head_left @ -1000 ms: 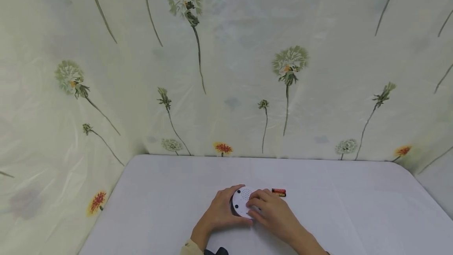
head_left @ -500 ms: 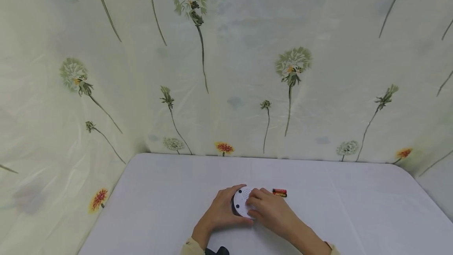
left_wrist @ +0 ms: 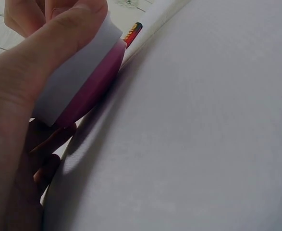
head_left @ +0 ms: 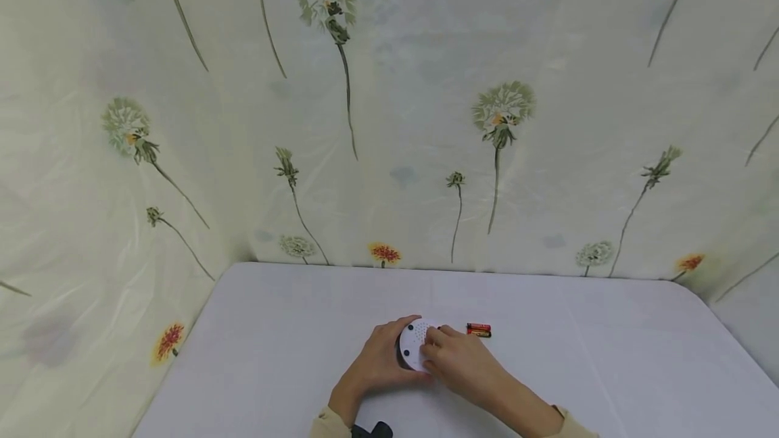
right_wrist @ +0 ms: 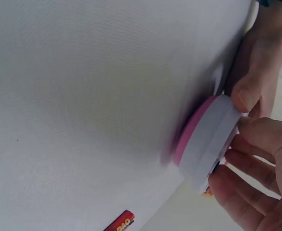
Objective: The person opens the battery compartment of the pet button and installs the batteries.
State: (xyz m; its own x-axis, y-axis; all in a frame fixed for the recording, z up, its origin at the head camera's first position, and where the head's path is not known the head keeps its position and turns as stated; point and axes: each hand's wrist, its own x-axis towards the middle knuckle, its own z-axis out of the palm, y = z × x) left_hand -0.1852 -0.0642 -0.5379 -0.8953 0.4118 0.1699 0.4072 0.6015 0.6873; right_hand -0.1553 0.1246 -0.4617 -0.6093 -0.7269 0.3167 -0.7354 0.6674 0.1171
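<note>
A round white device with a pink side [head_left: 412, 343] has small holes and black round feet on its upturned face. What kind of device it is I cannot tell. My left hand [head_left: 382, 358] grips its left rim, thumb near and fingers far. Bent over its right part, my right hand [head_left: 464, 362] has thumb and fingertips on the white face [right_wrist: 208, 139], covering what lies beneath. The left wrist view shows the pink side [left_wrist: 95, 91] towards the table. Just beyond the right hand, red-and-black batteries [head_left: 479, 330] lie side by side; one battery [right_wrist: 121, 222] shows in the right wrist view.
A white cloth covers the table [head_left: 292, 316], whose far edge meets a dandelion-print curtain [head_left: 402, 208]. Curtain also hangs at the left and right. A black fitting [head_left: 373, 430] sits at my left wrist.
My right hand's fingers have drawn in closer over the device's face, and more of the right sleeve shows. The left hand and the batteries stay where they were.
</note>
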